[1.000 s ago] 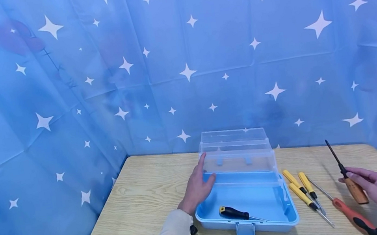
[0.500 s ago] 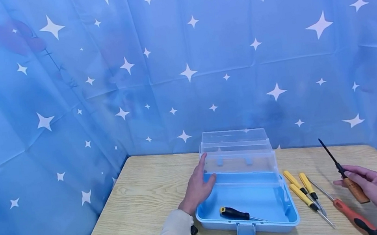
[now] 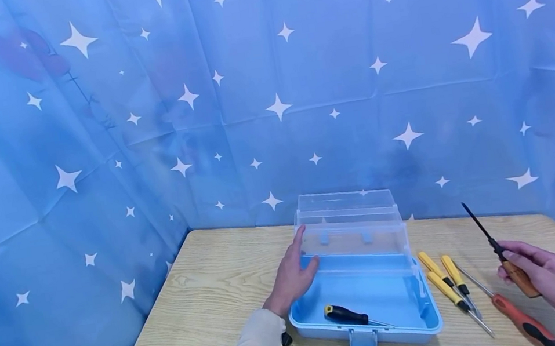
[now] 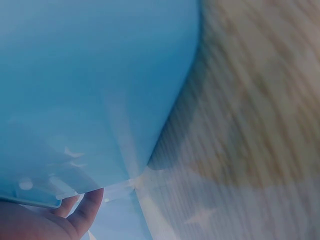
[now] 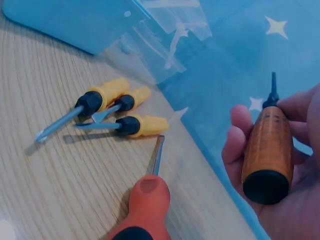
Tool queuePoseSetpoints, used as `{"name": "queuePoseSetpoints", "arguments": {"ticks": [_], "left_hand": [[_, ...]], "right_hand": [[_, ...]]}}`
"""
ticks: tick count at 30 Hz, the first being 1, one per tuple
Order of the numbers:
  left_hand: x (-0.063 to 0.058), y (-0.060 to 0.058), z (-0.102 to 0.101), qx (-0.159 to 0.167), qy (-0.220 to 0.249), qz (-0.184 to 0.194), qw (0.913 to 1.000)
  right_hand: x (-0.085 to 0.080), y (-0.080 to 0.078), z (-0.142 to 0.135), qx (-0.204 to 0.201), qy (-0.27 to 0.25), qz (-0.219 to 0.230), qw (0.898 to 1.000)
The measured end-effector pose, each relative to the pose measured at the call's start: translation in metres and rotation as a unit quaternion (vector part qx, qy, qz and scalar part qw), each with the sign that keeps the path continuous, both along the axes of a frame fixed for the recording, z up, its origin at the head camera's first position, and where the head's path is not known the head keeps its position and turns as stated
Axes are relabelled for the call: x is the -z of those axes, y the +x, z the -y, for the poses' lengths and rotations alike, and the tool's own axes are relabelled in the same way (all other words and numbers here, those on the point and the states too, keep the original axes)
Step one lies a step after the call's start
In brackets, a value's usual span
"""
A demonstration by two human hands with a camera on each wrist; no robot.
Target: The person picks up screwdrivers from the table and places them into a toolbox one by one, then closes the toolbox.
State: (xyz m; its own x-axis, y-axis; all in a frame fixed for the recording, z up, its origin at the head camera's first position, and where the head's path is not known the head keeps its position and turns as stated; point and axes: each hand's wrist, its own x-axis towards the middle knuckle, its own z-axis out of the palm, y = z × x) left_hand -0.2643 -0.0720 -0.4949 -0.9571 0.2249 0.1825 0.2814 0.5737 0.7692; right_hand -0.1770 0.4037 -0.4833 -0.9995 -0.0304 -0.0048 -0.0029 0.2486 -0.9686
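Observation:
My left hand (image 3: 293, 276) rests at the left rear rim of a light blue toolbox (image 3: 311, 332), fingers straight and thumb over the inside; in the left wrist view its fingers (image 4: 86, 212) show beyond the blue wall. The toolbox's clear lid (image 3: 348, 210) stands up at the back. Inside lies a black screwdriver with a yellow end (image 3: 346, 314). Above the table at the right, my right hand (image 3: 545, 272) grips a screwdriver with a brown wood-like handle (image 5: 269, 145), its dark shaft tilted up and left.
Several yellow-handled screwdrivers (image 3: 445, 285) lie right of the toolbox. Beside them is a red-and-black-handled screwdriver (image 3: 519, 313). A small black object (image 3: 286, 341) sits partly hidden by the left sleeve. A blue star-patterned curtain (image 3: 327, 73) hangs behind the wooden table (image 3: 194, 301).
My right hand has shifted slightly left with the brown-handled screwdriver, whose tip has moved left and a little up. The left hand and toolbox stay put.

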Motion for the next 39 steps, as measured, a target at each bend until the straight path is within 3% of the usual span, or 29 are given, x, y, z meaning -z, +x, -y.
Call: {"name": "queuePoseSetpoints", "arguments": {"ticks": [4,13,29,39], "left_hand": [[0.001,0.0,0.0,-0.002,-0.001,0.001,1.0],[0.001,0.0,-0.001,-0.004,-0.005,0.004,1.0],[0.002,-0.001,0.0,-0.002,-0.007,-0.001,1.0],[0.002,-0.001,0.001,0.001,-0.009,-0.002,1.0]], "right_hand": [[-0.003,-0.001,0.005,-0.002,-0.004,0.003,1.0],[-0.011,-0.001,0.018,0.018,0.057,0.01,0.998],[-0.021,-0.004,0.028,-0.03,0.066,-0.033,0.997],[-0.031,-0.005,0.042,-0.032,0.083,-0.043,0.995]]}}
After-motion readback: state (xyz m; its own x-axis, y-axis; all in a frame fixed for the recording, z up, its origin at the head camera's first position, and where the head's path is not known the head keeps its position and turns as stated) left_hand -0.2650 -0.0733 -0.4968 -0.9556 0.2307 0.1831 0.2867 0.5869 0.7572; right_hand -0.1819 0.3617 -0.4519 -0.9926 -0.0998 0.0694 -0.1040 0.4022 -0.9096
